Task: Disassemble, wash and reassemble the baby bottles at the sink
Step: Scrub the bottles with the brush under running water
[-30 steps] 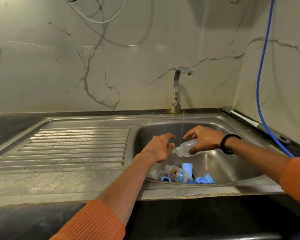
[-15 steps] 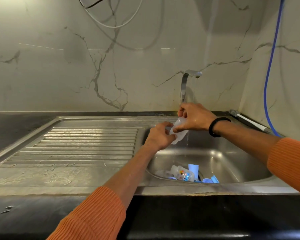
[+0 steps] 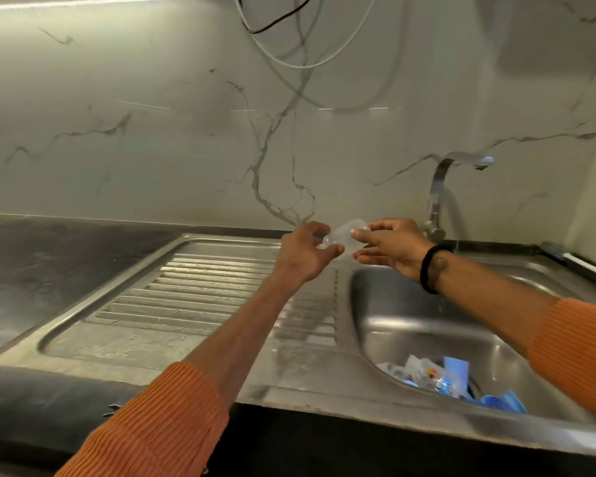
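Observation:
A clear empty baby bottle [image 3: 342,236] lies sideways in the air above the join of drainboard and basin. My right hand [image 3: 387,247] pinches its base end between thumb and fingers. My left hand [image 3: 307,253] curls around its neck end, thumb and fingertips touching it. In the sink basin [image 3: 424,333] at the near right lies a heap of bottle parts: another clear bottle with a coloured print [image 3: 427,373], a light blue cap [image 3: 455,368] and blue rings [image 3: 496,401].
The steel drainboard [image 3: 193,297] stretches left of the basin. A tap [image 3: 444,187] stands behind the basin, water trickling from it. A bottle brush [image 3: 565,258] lies at the right rear rim. Dark countertop [image 3: 49,249] lies at the far left.
Both hands have lifted the clear bottle out from under the tap and carried it left, to above the basin's left rim. The left hand has closed around its neck.

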Available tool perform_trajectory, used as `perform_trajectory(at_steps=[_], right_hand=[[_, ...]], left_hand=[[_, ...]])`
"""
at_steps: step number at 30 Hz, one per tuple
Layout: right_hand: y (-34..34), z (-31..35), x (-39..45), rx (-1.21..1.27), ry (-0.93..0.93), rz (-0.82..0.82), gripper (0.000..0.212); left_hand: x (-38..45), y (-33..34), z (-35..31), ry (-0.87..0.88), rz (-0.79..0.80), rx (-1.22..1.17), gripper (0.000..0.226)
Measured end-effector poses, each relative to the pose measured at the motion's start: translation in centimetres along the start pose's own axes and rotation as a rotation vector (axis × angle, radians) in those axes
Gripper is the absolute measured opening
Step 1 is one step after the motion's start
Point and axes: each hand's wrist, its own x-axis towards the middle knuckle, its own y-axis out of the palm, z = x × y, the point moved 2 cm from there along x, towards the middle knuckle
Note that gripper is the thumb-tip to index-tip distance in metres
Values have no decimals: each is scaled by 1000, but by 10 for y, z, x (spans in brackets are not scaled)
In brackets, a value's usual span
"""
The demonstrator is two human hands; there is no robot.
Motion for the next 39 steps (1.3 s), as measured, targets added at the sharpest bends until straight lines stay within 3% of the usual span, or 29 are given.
perform_trajectory(at_steps=[3,6,11,16,24,39], right_hand=[[49,3,24,81,15,21,40],[104,9,51,11,-51,59,33],[185,25,92,-392,-323,72,34],[234,18,109,-725,-507,104,46],[250,9,109,-812,-552,65,48],[226,22,104,-843,-498,134,73]], left_hand=[[17,-36,30,-89,-5,-52,45],[36,-72,63,-183,-23,-28,34],[42,-122,126,-304,-243,67,33],[31,-134,158,-326,-172,236,43],[33,-130,158,-263,-77,332,44],[29,-127,154,-186,-108,379,37]])
